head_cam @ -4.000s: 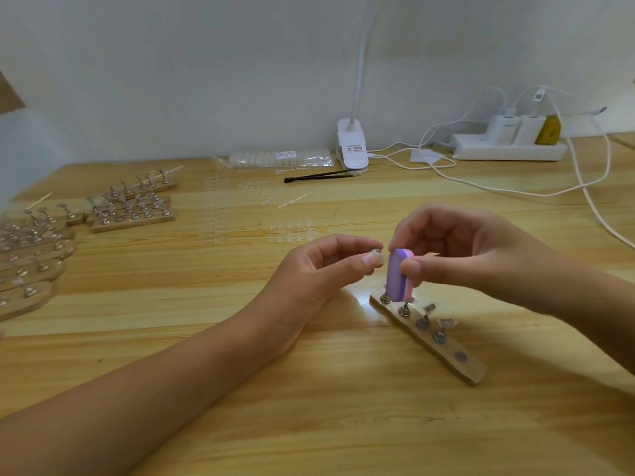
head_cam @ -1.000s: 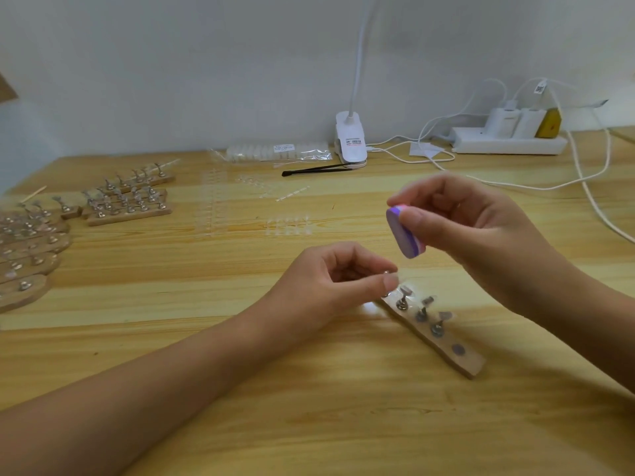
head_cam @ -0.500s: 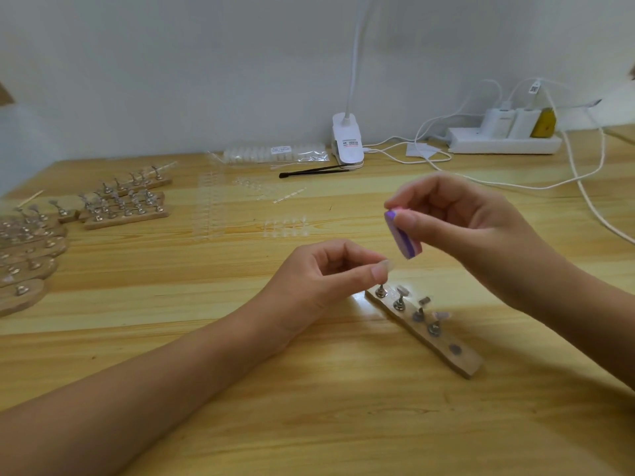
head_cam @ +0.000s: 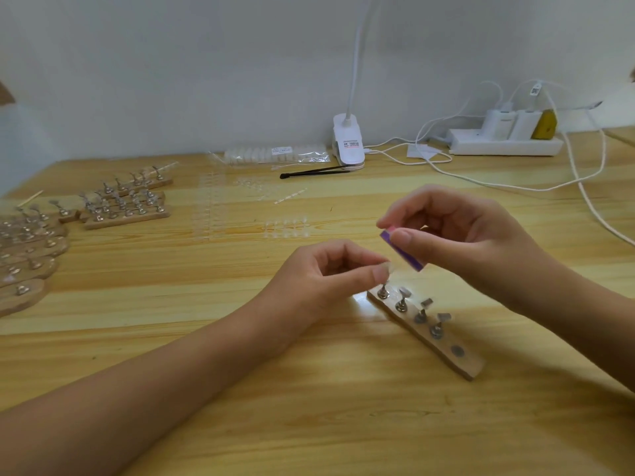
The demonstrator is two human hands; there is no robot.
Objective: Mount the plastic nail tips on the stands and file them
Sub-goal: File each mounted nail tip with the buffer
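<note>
Ideally the left hand, pinching the nail tip, steadies it on its stand while the right hand, gripping the file, strokes lightly.

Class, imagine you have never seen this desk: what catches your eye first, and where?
At the centre, the right hand holds a purple file block close beside the left hand, which pinches a clear nail tip atop the end stand of a wooden strip. At the far left, more wooden strips of stands lie in rows.
</note>
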